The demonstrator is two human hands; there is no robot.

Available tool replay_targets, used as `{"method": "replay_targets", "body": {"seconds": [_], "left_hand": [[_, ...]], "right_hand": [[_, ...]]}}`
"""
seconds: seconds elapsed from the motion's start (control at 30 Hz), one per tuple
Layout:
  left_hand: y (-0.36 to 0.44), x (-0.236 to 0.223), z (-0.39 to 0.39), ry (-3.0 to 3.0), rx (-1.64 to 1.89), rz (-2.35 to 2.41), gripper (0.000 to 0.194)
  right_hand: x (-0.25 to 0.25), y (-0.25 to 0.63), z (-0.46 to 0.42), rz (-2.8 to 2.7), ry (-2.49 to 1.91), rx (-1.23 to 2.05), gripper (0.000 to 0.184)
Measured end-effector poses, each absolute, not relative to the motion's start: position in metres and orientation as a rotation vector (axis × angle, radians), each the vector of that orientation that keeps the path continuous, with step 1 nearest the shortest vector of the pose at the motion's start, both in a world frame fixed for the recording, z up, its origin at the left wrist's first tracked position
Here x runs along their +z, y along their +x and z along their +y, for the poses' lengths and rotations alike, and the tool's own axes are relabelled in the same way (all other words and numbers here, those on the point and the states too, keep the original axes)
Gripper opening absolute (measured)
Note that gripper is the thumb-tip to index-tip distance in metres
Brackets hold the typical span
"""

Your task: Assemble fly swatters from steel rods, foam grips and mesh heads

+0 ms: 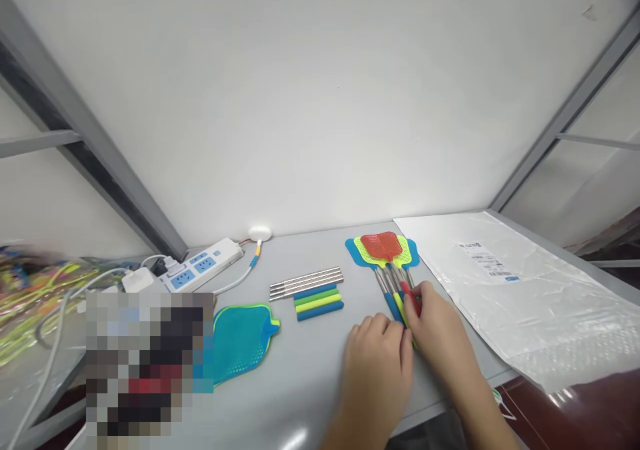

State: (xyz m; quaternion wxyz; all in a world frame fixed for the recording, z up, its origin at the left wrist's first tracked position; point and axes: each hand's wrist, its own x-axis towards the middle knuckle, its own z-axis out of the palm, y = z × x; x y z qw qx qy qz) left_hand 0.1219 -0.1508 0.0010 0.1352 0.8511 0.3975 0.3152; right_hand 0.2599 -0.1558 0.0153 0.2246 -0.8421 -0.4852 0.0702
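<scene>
Several fly swatters lie in a fanned stack at the right of the table, with a red mesh head (384,245) on top of yellow and blue ones. Metal rods run from the heads down to coloured handles. My right hand (434,320) pinches the red handle (411,297) of the top swatter. Curled at the lower ends of the blue and yellow handles (393,307), my left hand (377,353) grips them, its fingertips partly hidden. Left of my hands are loose metal rods (307,282), loose coloured handles (319,301) and stacked blue and yellow swatter heads (243,340).
A white power strip (205,265) with plugs and cables stands at the back left. A white plastic mailer (465,270) covers the table's right side, overhanging its front edge. Colourful strands (45,303) lie far left. A pixelated patch hides the front left.
</scene>
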Motion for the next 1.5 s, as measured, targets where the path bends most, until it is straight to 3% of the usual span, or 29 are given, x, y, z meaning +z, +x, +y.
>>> {"method": "replay_targets", "body": {"seconds": [0.57, 0.83, 1.1, 1.5], "left_hand": [[0.103, -0.009, -0.144, 2.217, 1.294, 0.780, 0.017], [0.108, 0.004, -0.142, 2.162, 1.324, 0.931, 0.018], [0.093, 0.008, -0.148, 2.341, 1.260, 1.074, 0.022], [0.024, 0.008, -0.146, 2.148, 1.320, 1.156, 0.017]], "right_hand": [[0.013, 0.255, -0.160, -1.371, -2.392, 0.218, 0.016], [0.040, 0.287, -0.146, -1.390, -2.189, 0.387, 0.028], [0.053, 0.316, -0.107, -1.429, -2.253, 0.536, 0.032], [0.039, 0.292, -0.098, -1.521, -2.488, 0.383, 0.029]]}}
